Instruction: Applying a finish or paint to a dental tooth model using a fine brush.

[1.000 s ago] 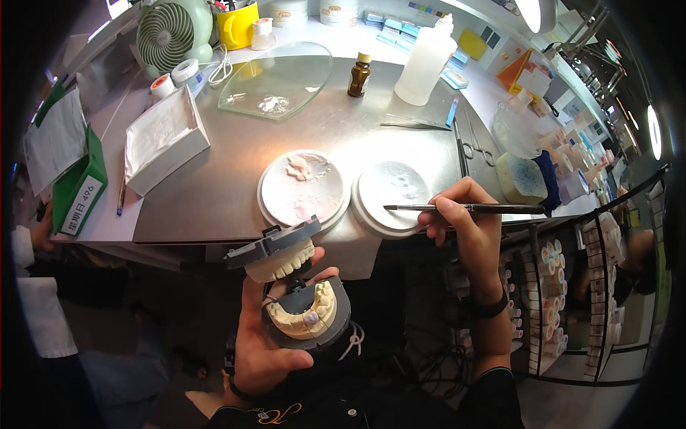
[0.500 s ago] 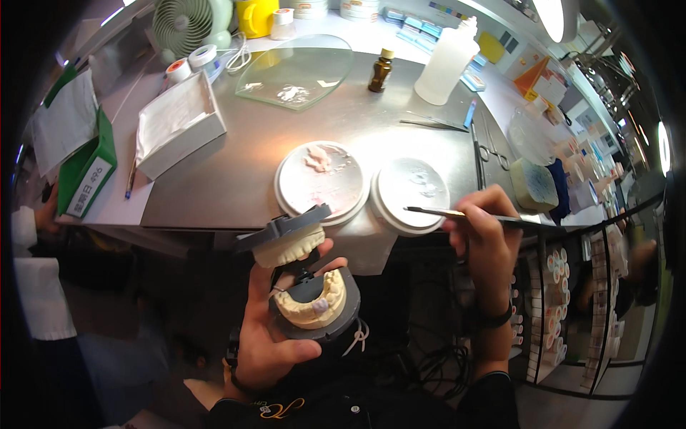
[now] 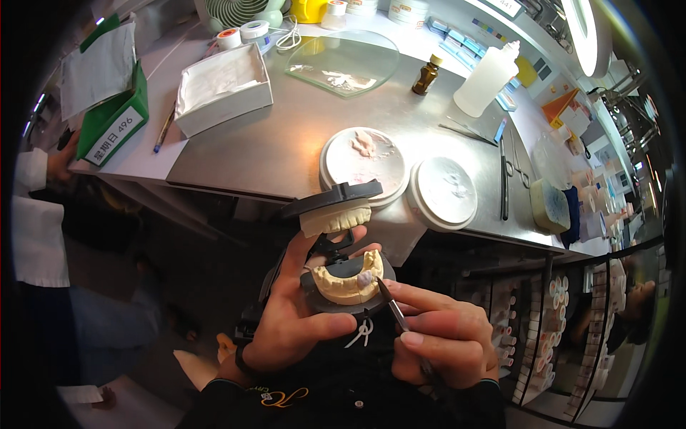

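Note:
My left hand point(image 3: 296, 314) grips a grey dental articulator point(image 3: 336, 190) whose two halves are hinged apart. Its upper half carries a cream tooth cast point(image 3: 336, 218); the lower half carries a horseshoe-shaped cast point(image 3: 339, 286). A pale lilac patch point(image 3: 366, 278) covers a tooth on the right side of the lower cast. Between the fingers of my right hand point(image 3: 446, 336) is a fine brush point(image 3: 391, 304), its dark tip at or very close to that patch. Just beyond stand two round white palettes: one with pinkish paste point(image 3: 364, 161), one with whitish paste point(image 3: 446, 189).
On the metal bench top point(image 3: 243, 161) are a white box point(image 3: 225, 89), a glass plate point(image 3: 343, 61), a brown bottle point(image 3: 426, 75), a squeeze bottle point(image 3: 486, 82), tweezers and scissors. A damp-looking sponge point(image 3: 550, 206) lies at right. Someone's white sleeve point(image 3: 39, 236) is at far left.
My right hand has moved the brush from above the whitish palette down to the lower cast. The view has shifted, so the bench items appear farther right.

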The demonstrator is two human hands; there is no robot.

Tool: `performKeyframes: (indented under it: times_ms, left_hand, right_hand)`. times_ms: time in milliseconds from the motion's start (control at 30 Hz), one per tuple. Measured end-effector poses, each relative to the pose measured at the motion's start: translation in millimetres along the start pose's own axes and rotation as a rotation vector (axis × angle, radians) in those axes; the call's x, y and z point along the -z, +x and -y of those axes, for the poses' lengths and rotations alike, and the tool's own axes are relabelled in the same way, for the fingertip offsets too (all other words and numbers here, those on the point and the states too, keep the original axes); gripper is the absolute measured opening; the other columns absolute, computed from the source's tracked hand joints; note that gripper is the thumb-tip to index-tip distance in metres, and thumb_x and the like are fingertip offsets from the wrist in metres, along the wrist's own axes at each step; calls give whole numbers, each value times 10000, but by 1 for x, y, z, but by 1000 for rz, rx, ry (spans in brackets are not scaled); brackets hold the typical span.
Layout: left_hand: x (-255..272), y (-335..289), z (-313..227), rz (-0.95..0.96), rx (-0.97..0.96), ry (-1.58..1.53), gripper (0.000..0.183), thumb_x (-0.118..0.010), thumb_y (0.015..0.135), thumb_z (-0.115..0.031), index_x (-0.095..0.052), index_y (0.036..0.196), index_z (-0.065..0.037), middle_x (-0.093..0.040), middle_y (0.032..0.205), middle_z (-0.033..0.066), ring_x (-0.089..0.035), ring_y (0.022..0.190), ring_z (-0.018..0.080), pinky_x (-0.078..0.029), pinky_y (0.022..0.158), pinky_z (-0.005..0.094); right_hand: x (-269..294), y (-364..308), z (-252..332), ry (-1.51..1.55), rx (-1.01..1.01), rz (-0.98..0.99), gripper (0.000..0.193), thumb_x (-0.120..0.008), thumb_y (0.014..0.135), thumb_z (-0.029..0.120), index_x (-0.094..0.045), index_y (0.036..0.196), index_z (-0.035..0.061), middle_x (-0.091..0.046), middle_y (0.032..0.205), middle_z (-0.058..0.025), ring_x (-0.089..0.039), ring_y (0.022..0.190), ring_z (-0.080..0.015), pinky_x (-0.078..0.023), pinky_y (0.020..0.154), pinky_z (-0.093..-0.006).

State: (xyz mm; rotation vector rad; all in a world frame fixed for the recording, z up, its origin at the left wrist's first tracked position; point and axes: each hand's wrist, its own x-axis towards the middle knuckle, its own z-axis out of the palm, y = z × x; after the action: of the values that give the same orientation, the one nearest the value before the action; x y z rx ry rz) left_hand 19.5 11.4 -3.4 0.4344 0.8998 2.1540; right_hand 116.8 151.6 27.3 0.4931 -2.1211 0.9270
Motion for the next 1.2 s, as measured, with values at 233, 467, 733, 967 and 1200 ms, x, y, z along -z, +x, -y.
performKeyframes:
  times_ms: [233, 467, 733, 967, 1200]
  left_hand:
    - [2, -1, -2, 5, 13, -26, 960, -757, 670, -175, -161, 1421, -140, -320, 1375, 272, -359, 1267, 375, -325, 1034, 448]
    - [4, -2, -3, 15, 22, -33, 950, -749, 669, -137, -163, 1417, -122, -322, 1379, 255, -357, 1272, 363, -319, 1040, 446]
    - [5, -1, -4, 19, 18, -31, 951, -749, 669, -132, -161, 1416, -119, -323, 1380, 251, -350, 1279, 363, -307, 1049, 449]
    - [8, 2, -5, -14, 38, -57, 967, -753, 660, -147, -154, 1420, -123, -311, 1378, 267, -354, 1274, 369, -328, 1041, 439]
    - [7, 0, -2, -1, 8, -163, 944, -737, 678, -158, -158, 1424, -152, -317, 1366, 282, -359, 1268, 385, -319, 1050, 435]
  right_hand:
    - [-3, 4, -1, -40, 42, 32, 262, -714, 747, 79, -563, 928, -37, -567, 814, -125, -645, 874, -388, -589, 610, -322]
    - [-4, 6, 2, -104, 45, 65, 240, -724, 730, 81, -585, 888, -35, -577, 786, -116, -650, 859, -382, -589, 613, -321]
    - [-2, 8, 4, -118, 16, 106, 235, -733, 712, 71, -599, 877, -28, -581, 785, -110, -650, 871, -375, -583, 618, -318]
    - [-7, 3, -8, -98, 133, -574, 204, -689, 764, 74, -493, 793, 27, -582, 743, -127, -618, 587, -263, -552, 528, -324]
    - [159, -37, -95, -1288, -473, -495, 245, -571, 889, 184, -544, 749, -15, -536, 620, -62, -480, 577, -142, -397, 558, -289]
